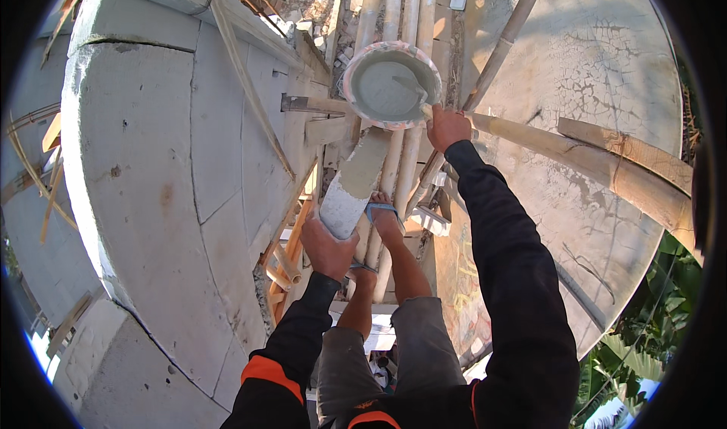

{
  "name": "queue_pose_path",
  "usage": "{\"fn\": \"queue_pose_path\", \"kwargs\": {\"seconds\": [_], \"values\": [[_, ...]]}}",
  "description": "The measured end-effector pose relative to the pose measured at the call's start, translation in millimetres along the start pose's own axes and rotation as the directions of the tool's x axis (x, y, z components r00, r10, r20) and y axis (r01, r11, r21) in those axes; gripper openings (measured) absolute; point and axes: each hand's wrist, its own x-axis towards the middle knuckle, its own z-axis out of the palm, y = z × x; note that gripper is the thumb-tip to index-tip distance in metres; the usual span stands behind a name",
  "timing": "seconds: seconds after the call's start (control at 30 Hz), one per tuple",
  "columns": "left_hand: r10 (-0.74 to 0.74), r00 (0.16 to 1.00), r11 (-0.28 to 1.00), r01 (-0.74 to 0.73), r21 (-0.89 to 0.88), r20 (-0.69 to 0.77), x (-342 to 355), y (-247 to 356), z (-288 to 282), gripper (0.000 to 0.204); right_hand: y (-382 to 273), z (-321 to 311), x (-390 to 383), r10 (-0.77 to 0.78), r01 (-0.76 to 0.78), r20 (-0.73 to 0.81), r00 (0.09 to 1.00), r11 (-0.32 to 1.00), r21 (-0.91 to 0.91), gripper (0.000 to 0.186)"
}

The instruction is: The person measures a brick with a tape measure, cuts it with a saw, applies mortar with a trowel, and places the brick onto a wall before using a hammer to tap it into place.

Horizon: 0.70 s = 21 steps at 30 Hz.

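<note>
My left hand (328,247) is closed around the near end of a pale lightweight concrete block (342,208). Grey wet mortar (365,160) coats the block's far half. Just beyond that end, a round bucket (351,88) with a pinkish, smeared rim holds more grey mortar (377,88). At the bucket's near right edge, my right hand (448,128) grips a trowel (410,86) by its handle. The trowel's blade rests in the mortar, partly covered by it.
My sandalled feet (386,218) stand on lengthwise bamboo poles (392,173). A pale block wall (151,134) rises at left. Rubble (310,12) lies beyond. At right, a thick bamboo pole (560,147) crosses a cracked grey surface (598,58). Timber pieces (322,130) jut out near the bucket.
</note>
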Motion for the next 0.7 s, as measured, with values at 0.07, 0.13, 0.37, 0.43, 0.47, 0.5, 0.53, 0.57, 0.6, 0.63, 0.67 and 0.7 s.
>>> {"fn": "queue_pose_path", "kwargs": {"seconds": [0.07,0.13,0.37,0.43,0.47,0.5,0.53,0.57,0.6,0.63,0.67,0.7], "values": [[0.049,0.999,0.999,-0.048,0.019,-0.018,1.9,1.8,-0.9,0.088,-5.7,3.5,29.6,0.021,-0.021,0.026,0.999,1.000,0.009,0.035],[0.121,0.993,0.991,-0.120,0.055,-0.015,4.3,3.2,-3.5,0.094,-17.8,9.8,50.3,0.041,-0.044,0.108,0.993,0.999,0.029,0.035],[0.100,0.993,0.994,-0.097,-0.051,0.063,6.1,11.3,-0.1,0.109,-3.1,46.0,57.5,-0.090,-0.082,0.233,0.968,0.767,0.636,0.050],[0.057,0.997,0.998,-0.056,-0.035,0.048,4.4,7.7,0.9,0.108,23.4,57.4,39.2,-0.111,-0.142,0.281,0.953,0.657,0.740,0.053],[0.016,0.998,0.999,-0.013,-0.037,0.061,4.3,5.4,1.1,0.107,33.7,63.9,24.0,-0.132,-0.165,0.262,0.956,0.496,0.852,0.053],[0.041,0.998,0.998,-0.038,-0.048,0.052,5.0,2.9,0.5,0.107,40.6,68.4,7.3,-0.135,-0.206,0.260,0.956,0.318,0.925,0.053],[0.030,0.997,0.998,-0.026,-0.060,0.065,6.8,0.8,0.0,0.106,46.8,67.3,-3.2,-0.142,-0.270,0.314,0.939,0.261,0.927,0.050],[-0.001,0.997,0.998,0.006,-0.064,0.075,6.8,-1.5,-2.8,0.106,47.7,64.2,-17.5,-0.144,-0.213,0.254,0.956,0.251,0.944,0.049],[0.041,0.994,0.998,-0.037,-0.041,0.097,8.2,-1.3,-3.0,0.106,45.0,56.0,-30.0,-0.056,-0.272,0.311,0.949,0.356,0.894,0.046],[0.048,0.994,0.999,-0.049,0.009,0.101,8.6,-0.3,-4.7,0.106,36.3,43.7,-41.1,-0.043,-0.200,0.232,0.972,0.374,0.906,0.045],[0.112,0.993,0.993,-0.111,-0.034,0.043,9.3,1.6,-6.0,0.109,29.8,22.7,-54.0,-0.116,-0.224,0.259,0.959,0.256,0.941,0.040],[-0.003,0.991,1.000,0.001,0.011,0.133,8.5,4.8,-7.6,0.110,11.3,2.5,-65.1,-0.119,-0.099,0.128,0.985,0.221,0.970,0.036]]}}
